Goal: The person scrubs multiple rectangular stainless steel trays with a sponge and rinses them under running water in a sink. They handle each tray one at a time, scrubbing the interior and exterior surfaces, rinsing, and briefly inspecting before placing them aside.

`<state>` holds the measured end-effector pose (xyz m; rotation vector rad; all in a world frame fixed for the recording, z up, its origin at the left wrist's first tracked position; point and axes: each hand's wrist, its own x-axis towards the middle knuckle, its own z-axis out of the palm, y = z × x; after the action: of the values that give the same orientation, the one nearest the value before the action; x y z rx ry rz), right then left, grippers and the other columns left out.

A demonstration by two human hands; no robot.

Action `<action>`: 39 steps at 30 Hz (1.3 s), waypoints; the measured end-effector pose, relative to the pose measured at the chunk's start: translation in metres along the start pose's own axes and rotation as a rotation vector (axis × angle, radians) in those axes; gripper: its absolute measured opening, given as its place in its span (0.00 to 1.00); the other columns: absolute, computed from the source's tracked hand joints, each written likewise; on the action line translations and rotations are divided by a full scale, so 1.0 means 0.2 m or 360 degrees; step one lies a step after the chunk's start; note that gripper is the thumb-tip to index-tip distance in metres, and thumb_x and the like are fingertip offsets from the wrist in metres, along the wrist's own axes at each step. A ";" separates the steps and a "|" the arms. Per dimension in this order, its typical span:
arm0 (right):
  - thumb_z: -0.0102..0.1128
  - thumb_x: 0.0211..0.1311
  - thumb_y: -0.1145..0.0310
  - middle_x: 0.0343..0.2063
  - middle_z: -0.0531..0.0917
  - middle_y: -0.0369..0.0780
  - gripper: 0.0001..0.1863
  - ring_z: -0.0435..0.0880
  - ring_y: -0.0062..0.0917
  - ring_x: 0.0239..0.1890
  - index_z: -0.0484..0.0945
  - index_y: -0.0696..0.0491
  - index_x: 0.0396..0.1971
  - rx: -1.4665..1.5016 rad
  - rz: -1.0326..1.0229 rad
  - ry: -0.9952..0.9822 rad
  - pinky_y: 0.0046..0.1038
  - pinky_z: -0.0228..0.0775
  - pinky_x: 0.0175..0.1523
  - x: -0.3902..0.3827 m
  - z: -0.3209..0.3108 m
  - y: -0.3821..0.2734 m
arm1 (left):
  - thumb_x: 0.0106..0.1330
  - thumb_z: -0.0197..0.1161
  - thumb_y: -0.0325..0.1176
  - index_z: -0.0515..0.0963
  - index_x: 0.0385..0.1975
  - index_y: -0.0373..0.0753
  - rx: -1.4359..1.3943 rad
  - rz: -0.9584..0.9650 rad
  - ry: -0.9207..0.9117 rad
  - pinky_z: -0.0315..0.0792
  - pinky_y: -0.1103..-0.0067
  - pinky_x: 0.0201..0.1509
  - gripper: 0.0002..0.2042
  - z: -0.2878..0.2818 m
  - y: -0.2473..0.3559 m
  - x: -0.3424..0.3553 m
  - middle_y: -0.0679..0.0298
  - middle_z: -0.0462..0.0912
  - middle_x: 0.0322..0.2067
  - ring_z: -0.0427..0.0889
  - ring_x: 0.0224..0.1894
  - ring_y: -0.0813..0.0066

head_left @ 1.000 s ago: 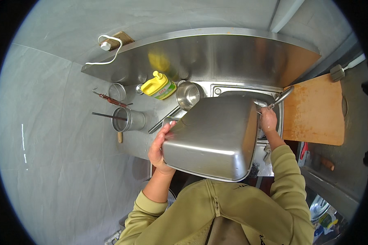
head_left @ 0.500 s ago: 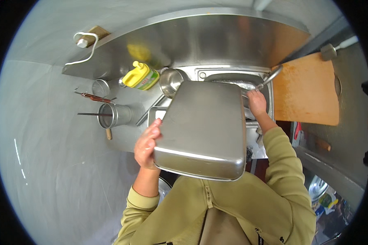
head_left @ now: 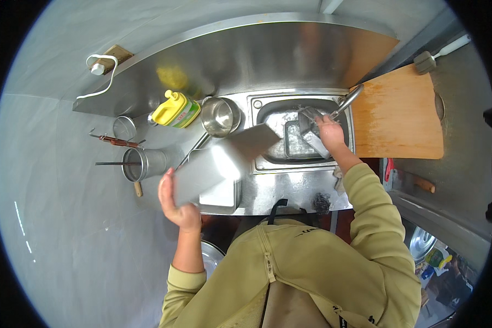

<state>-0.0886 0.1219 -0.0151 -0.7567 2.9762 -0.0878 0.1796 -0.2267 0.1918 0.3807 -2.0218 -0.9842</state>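
My left hand [head_left: 180, 210] grips the edge of a rectangular stainless steel pan [head_left: 202, 172], smeared by motion. The pan is tilted nearly on edge above another steel tray [head_left: 236, 205] on the counter, partly covering it. My right hand [head_left: 331, 134] is over the sink [head_left: 268, 117], below the faucet [head_left: 354, 99]. Its fingers are closed at the upper end of a tilted, shiny steel container [head_left: 313, 143], where water seems to splash. Behind that container, a shallow rectangular pan [head_left: 293, 153] lies on the sink bottom.
A steel saucepan [head_left: 220, 117] and a yellow jug [head_left: 175, 112] stand at the back left. Further left are a steel cylinder [head_left: 153, 164] holding thin sticks and a clear cup [head_left: 124, 128]. A wooden board [head_left: 399, 117] lies right of the sink; a dark scrubber [head_left: 321, 203] sits at the front edge.
My left hand has swung the pan left and turned it from broad bottom up to nearly edge-on, uncovering the sink. My right hand stays by the faucet.
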 end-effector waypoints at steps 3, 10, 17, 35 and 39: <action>0.52 0.59 0.72 0.37 0.82 0.47 0.17 0.84 0.39 0.41 0.78 0.51 0.48 0.0123 0.0259 -0.0012 0.39 0.77 0.44 0.00 0.04 0.10 | 0.61 0.42 0.16 0.67 0.61 0.29 -0.0210 -0.0860 0.0293 0.68 0.73 0.62 0.25 -0.15 -0.16 -0.13 0.52 0.74 0.55 0.76 0.55 0.63; 0.60 0.51 0.69 0.34 0.84 0.55 0.21 0.83 0.51 0.39 0.77 0.59 0.47 0.0729 0.0928 0.0068 0.46 0.75 0.46 -0.33 0.28 0.34 | 0.68 0.44 0.26 0.70 0.47 0.26 -0.0767 -0.2211 0.0754 0.84 0.71 0.41 0.14 -0.36 -0.40 -0.54 0.52 0.77 0.44 0.82 0.42 0.59; 0.61 0.48 0.68 0.29 0.85 0.50 0.22 0.86 0.41 0.33 0.78 0.60 0.45 0.1316 0.1619 -0.0082 0.37 0.77 0.43 -0.61 0.59 0.33 | 0.69 0.41 0.31 0.69 0.48 0.27 -0.0955 -0.2289 0.0830 0.83 0.66 0.48 0.15 -0.31 -0.45 -0.83 0.52 0.77 0.46 0.81 0.46 0.59; 0.45 0.55 0.82 0.42 0.82 0.36 0.26 0.78 0.20 0.38 0.74 0.60 0.57 0.3039 0.1612 0.0730 0.21 0.68 0.46 -0.38 0.61 0.11 | 0.70 0.33 0.64 0.55 0.69 0.34 -0.0414 -0.3290 -0.0769 0.69 0.59 0.56 0.39 0.02 -0.52 -0.95 0.52 0.74 0.56 0.76 0.53 0.55; 0.44 0.55 0.81 0.38 0.81 0.33 0.24 0.75 0.16 0.34 0.75 0.59 0.53 0.3085 0.1553 0.0650 0.18 0.65 0.42 -0.31 0.61 0.10 | 0.67 0.34 0.70 0.64 0.62 0.35 -0.0349 -0.3383 -0.0895 0.69 0.62 0.55 0.41 0.06 -0.50 -0.93 0.55 0.78 0.51 0.78 0.51 0.58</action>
<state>-0.0326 0.1641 -0.1342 0.9177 1.5625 -2.4183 0.2744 -0.1805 0.0090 2.5378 -1.1671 -2.5637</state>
